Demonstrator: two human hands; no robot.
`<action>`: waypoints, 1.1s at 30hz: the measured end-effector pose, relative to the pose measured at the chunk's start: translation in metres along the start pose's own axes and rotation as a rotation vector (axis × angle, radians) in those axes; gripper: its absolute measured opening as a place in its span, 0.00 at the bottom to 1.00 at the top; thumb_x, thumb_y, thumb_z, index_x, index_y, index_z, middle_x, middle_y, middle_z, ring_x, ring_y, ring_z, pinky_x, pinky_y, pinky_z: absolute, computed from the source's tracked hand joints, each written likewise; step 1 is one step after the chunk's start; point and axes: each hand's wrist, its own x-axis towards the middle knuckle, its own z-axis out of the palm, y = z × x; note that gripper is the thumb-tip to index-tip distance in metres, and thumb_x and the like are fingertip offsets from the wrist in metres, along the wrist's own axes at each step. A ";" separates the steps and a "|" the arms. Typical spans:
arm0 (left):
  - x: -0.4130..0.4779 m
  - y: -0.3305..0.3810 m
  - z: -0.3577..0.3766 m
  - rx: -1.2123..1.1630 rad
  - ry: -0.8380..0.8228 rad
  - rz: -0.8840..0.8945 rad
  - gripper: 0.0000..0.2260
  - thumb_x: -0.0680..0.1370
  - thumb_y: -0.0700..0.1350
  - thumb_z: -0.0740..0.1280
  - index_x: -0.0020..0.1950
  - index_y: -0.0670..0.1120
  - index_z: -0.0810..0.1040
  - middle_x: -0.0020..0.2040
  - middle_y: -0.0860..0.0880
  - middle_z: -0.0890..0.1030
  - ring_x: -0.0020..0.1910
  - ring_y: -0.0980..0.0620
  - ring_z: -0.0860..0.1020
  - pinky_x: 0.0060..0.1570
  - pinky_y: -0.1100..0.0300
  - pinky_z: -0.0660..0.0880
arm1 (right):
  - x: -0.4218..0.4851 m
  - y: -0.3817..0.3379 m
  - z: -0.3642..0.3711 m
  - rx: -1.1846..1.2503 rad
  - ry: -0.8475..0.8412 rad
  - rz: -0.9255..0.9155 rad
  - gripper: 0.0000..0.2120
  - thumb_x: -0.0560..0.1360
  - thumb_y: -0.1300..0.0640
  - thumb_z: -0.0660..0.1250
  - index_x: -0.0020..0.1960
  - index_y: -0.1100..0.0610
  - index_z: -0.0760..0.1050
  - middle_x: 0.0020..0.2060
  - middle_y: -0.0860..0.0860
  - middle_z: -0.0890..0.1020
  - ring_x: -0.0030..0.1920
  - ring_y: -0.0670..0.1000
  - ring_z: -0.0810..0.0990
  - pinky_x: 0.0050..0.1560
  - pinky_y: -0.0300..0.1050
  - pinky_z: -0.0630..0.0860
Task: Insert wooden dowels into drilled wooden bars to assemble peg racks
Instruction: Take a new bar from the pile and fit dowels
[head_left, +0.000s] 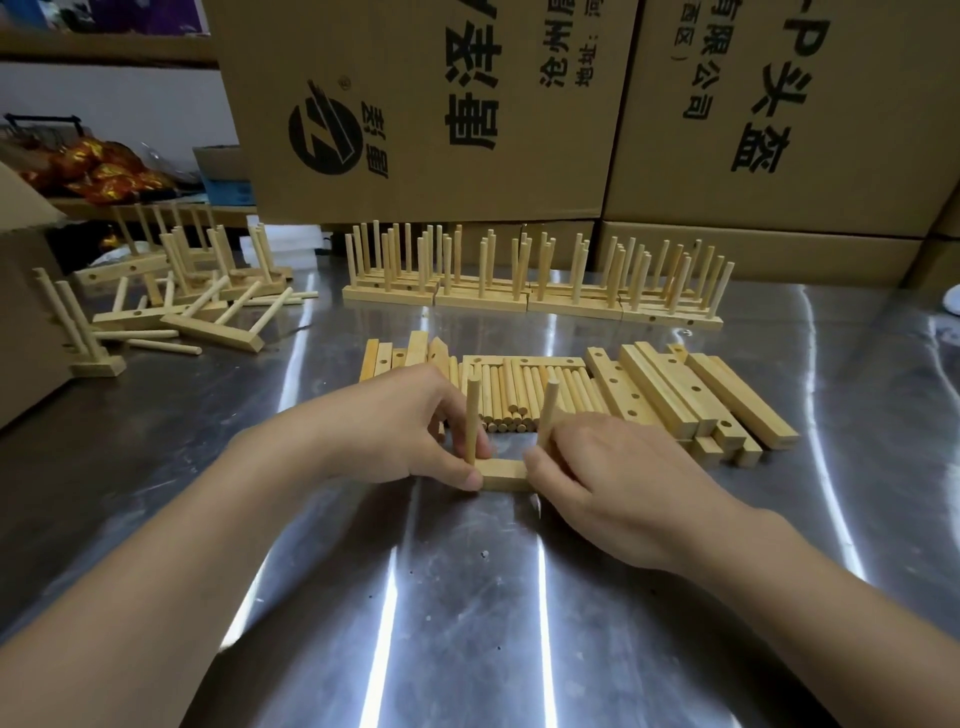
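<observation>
Printed cardboard boxes (441, 104) wall the far side of a steel table (467, 597). Finished peg racks (530, 291) stand in a far row, with loose drilled bars (717, 395) and spare dowels (519, 395) nearer. At near centre the left hand (415, 431) pinches one end of a short bar (501, 475) lying flat. The right hand (608, 467) curls round the other end. Two dowels (471, 415) stand in it.

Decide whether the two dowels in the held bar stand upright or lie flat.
Upright. Both rise from the bar, the left dowel vertical, the right dowel leaning slightly.
</observation>
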 end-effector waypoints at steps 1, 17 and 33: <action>-0.001 -0.001 -0.003 0.030 0.012 -0.019 0.06 0.73 0.52 0.82 0.48 0.60 0.89 0.43 0.61 0.85 0.40 0.65 0.79 0.36 0.72 0.72 | -0.002 0.001 -0.001 0.003 -0.011 -0.009 0.16 0.81 0.36 0.50 0.42 0.44 0.65 0.36 0.45 0.75 0.37 0.45 0.73 0.39 0.50 0.72; -0.020 -0.024 -0.038 0.132 -0.069 -0.261 0.09 0.70 0.55 0.83 0.45 0.65 0.87 0.45 0.67 0.84 0.49 0.59 0.80 0.46 0.59 0.73 | 0.029 0.030 0.021 0.017 0.256 0.018 0.18 0.79 0.43 0.73 0.68 0.42 0.81 0.62 0.39 0.79 0.66 0.45 0.72 0.67 0.47 0.71; -0.014 -0.006 -0.025 0.102 0.041 -0.159 0.12 0.71 0.54 0.83 0.52 0.61 0.86 0.47 0.71 0.82 0.44 0.71 0.79 0.39 0.71 0.72 | 0.017 0.016 -0.015 1.202 0.689 0.272 0.05 0.82 0.57 0.71 0.54 0.52 0.85 0.47 0.51 0.89 0.52 0.49 0.88 0.49 0.44 0.80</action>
